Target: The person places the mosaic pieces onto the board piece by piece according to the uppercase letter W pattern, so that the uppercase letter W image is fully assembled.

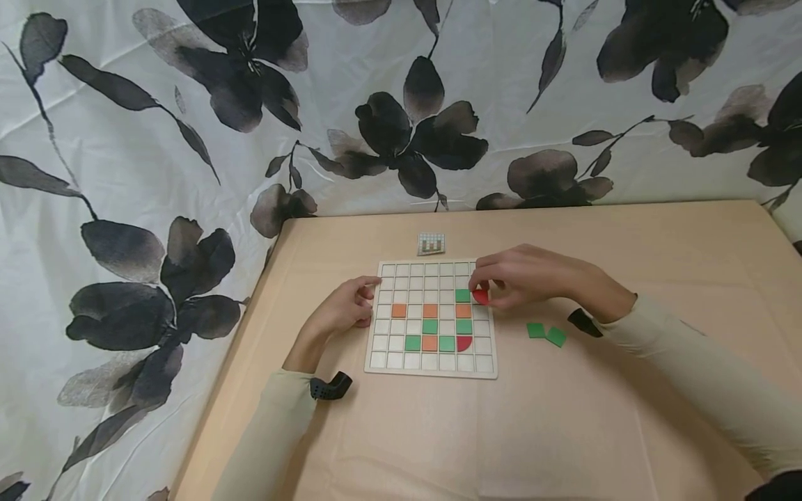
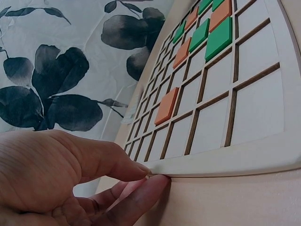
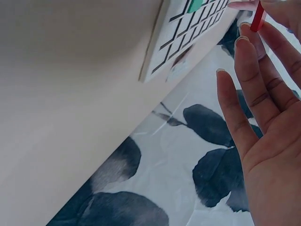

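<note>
A white grid board (image 1: 379, 360) with raised square cells lies on the table. Green and orange square tiles sit in several of its cells, and a red quarter-round tile (image 1: 464, 344) lies low on the right side. At the board's left edge, my left hand (image 1: 341, 306) pinches the rim (image 2: 225, 166) between thumb and finger. My right hand (image 1: 532, 275) holds another red tile (image 1: 480, 297) by its fingertips over the board's upper right edge. In the right wrist view this red tile (image 3: 258, 17) is seen edge-on, the other fingers spread away from it.
Two loose green tiles (image 1: 546, 332) lie on the table right of the board. A small card with a grid pattern (image 1: 431, 243) lies just beyond the board's far edge. A white cloth with dark flowers (image 1: 401, 146) hangs behind the table.
</note>
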